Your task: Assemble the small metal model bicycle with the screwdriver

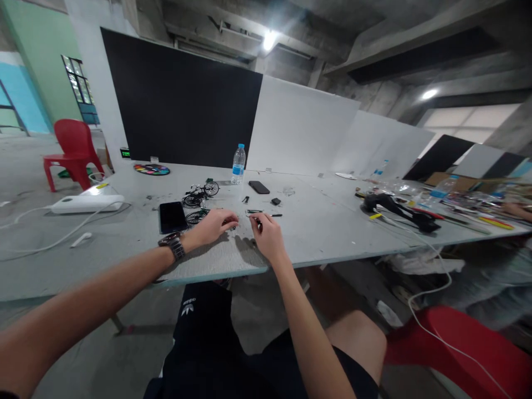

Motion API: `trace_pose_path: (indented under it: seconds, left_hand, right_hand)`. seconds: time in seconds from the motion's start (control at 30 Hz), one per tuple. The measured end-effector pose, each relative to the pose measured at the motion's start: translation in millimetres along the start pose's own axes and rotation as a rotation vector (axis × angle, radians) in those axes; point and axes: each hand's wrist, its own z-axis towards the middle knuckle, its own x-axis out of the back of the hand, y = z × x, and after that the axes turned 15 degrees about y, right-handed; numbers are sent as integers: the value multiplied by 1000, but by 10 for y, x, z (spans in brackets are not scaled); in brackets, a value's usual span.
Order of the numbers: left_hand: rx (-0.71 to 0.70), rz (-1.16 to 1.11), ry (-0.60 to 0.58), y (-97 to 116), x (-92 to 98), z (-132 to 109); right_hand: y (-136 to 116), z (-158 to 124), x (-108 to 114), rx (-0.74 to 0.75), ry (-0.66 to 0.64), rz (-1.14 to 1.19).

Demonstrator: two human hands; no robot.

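My left hand [216, 225], with a dark watch on the wrist, rests low over the table, fingers bent and tips close together. A tiny dark piece shows by its fingertips, too small to name. Across a narrow gap, my right hand [266, 234] has thumb and fingers pinched on something small that I cannot make out. Just beyond the right hand lies a thin dark pen-like tool [276, 215]. Near my left hand are a miniature black bicycle [201, 194] and another small wheeled model [194, 217], partly covered by that hand.
A dark tablet or phone [172, 217] lies left; another phone [259, 187] lies farther back beside a water bottle [238, 165]. A small black block [275, 201] sits nearby. Left are a white power strip [87, 204] and cables. A black strap-like object [399, 213] lies right.
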Motion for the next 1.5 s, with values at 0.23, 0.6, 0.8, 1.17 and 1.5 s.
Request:
trace_pose_path:
  seconds: [0.23, 0.6, 0.8, 1.17, 1.5]
  left_hand:
    - [-177, 134, -178, -30, -126, -54]
    - [-192, 265, -126, 102, -105, -33]
    - [-110, 200, -111, 116, -66, -24]
    - [29, 194, -5, 46, -76, -8]
    - [-94, 25, 272, 132, -36, -9]
  right_hand:
    - [104, 56, 143, -58, -91, -39]
    - [320, 390, -10, -14, -416, -224]
    - [332, 371, -122, 108, -447, -215]
    - [217, 324, -116, 59, -460, -183]
    - [-103, 269, -159, -388, -188, 394]
